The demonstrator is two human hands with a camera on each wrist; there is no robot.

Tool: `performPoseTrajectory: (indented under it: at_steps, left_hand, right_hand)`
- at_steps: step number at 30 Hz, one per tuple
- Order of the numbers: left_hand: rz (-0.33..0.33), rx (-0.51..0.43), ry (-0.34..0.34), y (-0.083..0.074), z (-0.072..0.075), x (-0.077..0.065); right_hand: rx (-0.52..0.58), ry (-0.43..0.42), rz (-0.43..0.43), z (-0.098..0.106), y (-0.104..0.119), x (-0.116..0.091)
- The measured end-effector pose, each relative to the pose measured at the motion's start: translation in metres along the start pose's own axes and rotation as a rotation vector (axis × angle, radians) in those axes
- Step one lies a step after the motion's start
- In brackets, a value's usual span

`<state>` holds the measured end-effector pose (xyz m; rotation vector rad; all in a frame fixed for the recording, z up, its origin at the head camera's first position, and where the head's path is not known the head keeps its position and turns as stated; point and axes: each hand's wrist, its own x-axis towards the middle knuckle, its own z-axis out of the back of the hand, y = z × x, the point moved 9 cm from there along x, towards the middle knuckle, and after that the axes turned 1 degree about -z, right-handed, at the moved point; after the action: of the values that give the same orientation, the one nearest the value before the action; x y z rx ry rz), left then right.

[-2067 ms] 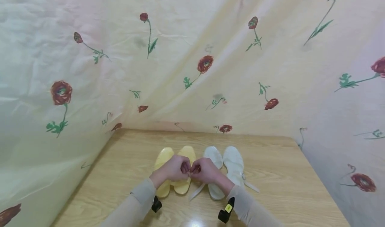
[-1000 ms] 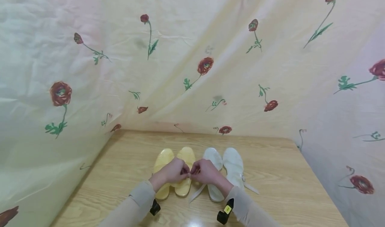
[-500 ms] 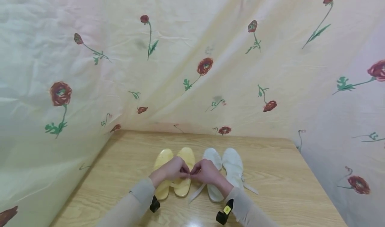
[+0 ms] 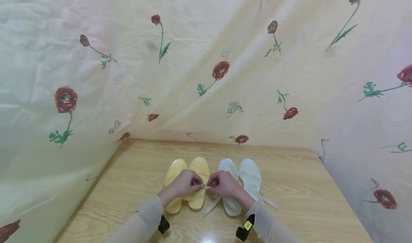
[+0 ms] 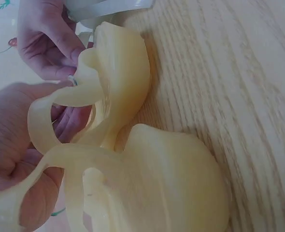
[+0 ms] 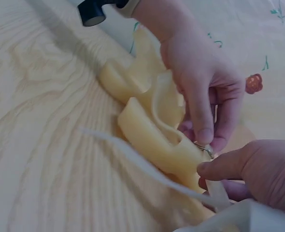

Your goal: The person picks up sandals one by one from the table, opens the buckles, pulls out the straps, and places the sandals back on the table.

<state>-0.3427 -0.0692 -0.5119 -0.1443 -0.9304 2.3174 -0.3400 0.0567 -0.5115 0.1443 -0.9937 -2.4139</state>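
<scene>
A pair of yellow jelly sandals lies soles down on the table, toes pointing away. My left hand pinches the small metal buckle on the ankle strap of the right-hand yellow sandal. Facing it, my right hand pinches the pale free end of that strap between thumb and index finger, just beside the buckle. Both hands' fingertips nearly meet above the sandal's inner edge. The other yellow sandal is partly hidden under my left wrist.
Two white sandals lie to the right, one partly under my right hand. A loose white strap from them reaches toward the yellow pair. Floral cloth hangs behind and beside the wooden table.
My right hand has shifted slightly right, away from the left, and the strap's pale end now shows between its fingers. My left hand stays at the buckle; the sandals have not moved.
</scene>
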Motion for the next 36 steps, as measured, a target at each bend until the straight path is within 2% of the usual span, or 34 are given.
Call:
performPoseTrajectory:
  at_steps: [5,9,15,18,24,31,36]
  left_hand:
    - [0.056,-0.048,0.027,0.001,-0.002,0.002]
    - [0.054,-0.039,0.045,0.000,-0.003,0.004]
    - [0.063,-0.081,0.013,0.009,-0.005,0.004]
    - [0.056,-0.098,0.004,0.010,-0.005,0.005]
    - [0.020,-0.082,-0.001,0.000,0.001,0.010]
    - [0.026,-0.018,0.062,-0.001,0.005,0.012]
    - [0.016,-0.047,0.068,0.000,0.003,0.010]
  right_hand:
    - [-0.013,-0.007,-0.025,-0.004,-0.009,-0.001]
    - [0.017,-0.005,-0.038,-0.008,-0.009,0.000]
    - [0.033,-0.030,-0.039,-0.009,-0.008,-0.001]
    - [0.031,-0.029,-0.029,-0.009,-0.010,-0.001]
    - [0.038,-0.056,-0.021,-0.005,-0.013,0.001]
    - [0.048,-0.062,-0.049,-0.007,-0.015,0.001]
    - [0.035,-0.057,-0.036,-0.009,-0.013,-0.001]
